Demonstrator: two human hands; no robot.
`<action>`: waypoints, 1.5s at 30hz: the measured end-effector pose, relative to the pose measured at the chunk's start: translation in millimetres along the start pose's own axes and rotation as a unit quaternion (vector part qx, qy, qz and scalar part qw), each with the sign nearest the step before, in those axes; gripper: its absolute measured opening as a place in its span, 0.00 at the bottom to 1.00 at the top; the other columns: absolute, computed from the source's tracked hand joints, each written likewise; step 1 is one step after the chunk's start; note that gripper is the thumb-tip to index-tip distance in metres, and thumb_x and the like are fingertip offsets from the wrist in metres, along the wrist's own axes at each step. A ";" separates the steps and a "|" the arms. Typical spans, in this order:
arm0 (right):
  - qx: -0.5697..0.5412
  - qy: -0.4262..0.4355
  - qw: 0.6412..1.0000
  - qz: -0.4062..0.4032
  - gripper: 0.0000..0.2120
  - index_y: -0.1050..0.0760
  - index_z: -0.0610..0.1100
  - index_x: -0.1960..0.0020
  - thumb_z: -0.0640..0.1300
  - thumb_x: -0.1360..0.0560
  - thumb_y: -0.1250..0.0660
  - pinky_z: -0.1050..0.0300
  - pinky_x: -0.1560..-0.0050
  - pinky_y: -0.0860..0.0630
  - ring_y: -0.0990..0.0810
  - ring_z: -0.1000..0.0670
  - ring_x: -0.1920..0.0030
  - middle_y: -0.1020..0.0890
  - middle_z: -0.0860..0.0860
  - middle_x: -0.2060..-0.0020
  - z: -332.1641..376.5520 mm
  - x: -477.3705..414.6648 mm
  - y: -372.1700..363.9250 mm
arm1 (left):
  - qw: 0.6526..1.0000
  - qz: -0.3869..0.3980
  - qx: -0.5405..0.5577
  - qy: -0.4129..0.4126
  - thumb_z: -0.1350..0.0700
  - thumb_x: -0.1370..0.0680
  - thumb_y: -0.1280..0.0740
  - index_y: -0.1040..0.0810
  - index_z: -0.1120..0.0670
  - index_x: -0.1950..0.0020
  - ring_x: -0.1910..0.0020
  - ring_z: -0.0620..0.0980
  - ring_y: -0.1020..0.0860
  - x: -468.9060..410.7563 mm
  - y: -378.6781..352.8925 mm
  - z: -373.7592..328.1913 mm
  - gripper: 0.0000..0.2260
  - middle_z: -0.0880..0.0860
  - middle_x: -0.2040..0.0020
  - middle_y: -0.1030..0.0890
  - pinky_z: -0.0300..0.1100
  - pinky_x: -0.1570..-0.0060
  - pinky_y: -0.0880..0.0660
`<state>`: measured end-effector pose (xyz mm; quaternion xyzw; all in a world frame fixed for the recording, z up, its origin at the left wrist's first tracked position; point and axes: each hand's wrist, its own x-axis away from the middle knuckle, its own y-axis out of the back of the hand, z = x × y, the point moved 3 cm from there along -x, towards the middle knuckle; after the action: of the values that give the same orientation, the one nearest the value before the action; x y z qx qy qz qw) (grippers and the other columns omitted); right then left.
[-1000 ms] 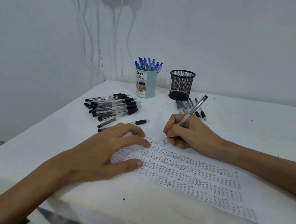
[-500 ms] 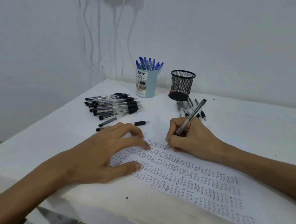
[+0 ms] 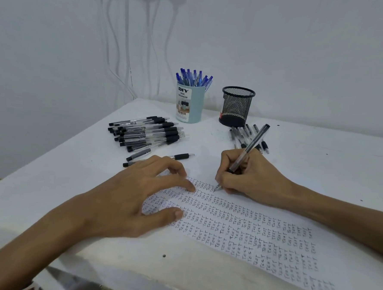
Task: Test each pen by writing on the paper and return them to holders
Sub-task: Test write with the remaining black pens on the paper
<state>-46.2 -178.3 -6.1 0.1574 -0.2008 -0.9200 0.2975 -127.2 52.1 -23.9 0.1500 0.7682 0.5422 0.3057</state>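
Testing a pen (image 3: 250,146).
Pinched in right hand (image 3: 255,178), slid toward 6 o'clock on paper (image 3: 259,234) under flat left hand (image 3: 138,197).

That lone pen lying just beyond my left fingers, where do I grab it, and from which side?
Pinch the lone pen at its black rubber sleeve, coming from above with fingers across the barrel. It lies flat on the table, apart from the pile, and the sleeve is its thickest, unhidden part.
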 end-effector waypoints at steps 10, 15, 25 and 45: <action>0.005 -0.009 1.000 -0.014 0.09 0.23 0.38 0.64 0.31 0.26 0.30 0.48 0.62 0.27 0.26 0.45 0.70 0.21 0.44 0.74 -3.4 -1.9 0.1 | 1.000 -0.002 0.002 -0.005 0.37 0.18 0.37 0.27 0.37 0.29 0.31 0.44 0.28 -0.3 0.0 -0.4 0.18 0.40 0.31 0.30 0.47 0.35 0.28; 0.003 -0.012 1.000 -0.013 0.07 0.23 0.35 0.63 0.30 0.26 0.31 0.50 0.64 0.29 0.26 0.47 0.71 0.22 0.46 0.74 -4.9 -1.7 0.6 | 1.000 -0.004 0.002 -0.005 0.37 0.18 0.37 0.27 0.37 0.29 0.31 0.45 0.28 0.1 -0.7 0.6 0.18 0.40 0.31 0.30 0.48 0.35 0.27; 0.013 -0.001 1.000 -0.020 0.07 0.23 0.37 0.63 0.33 0.26 0.31 0.44 0.63 0.29 0.27 0.43 0.69 0.21 0.42 0.73 -5.6 -2.4 0.4 | 1.000 -0.001 -0.003 -0.005 0.36 0.18 0.38 0.27 0.37 0.29 0.31 0.45 0.28 -0.4 -0.3 0.5 0.18 0.40 0.31 0.30 0.48 0.36 0.27; 0.031 -0.015 0.999 -0.037 0.12 0.27 0.41 0.66 0.34 0.25 0.32 0.53 0.64 0.25 0.26 0.49 0.72 0.22 0.47 0.75 -5.1 -4.2 -1.1 | 1.000 -0.001 0.001 -0.006 0.37 0.18 0.37 0.27 0.38 0.29 0.31 0.46 0.28 0.3 0.4 -0.6 0.18 0.40 0.31 0.29 0.49 0.36 0.28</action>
<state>-41.4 -176.3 -10.3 0.1598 -0.2278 -0.9259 0.2554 -127.9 52.0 -23.5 0.1528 0.7671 0.5400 0.3109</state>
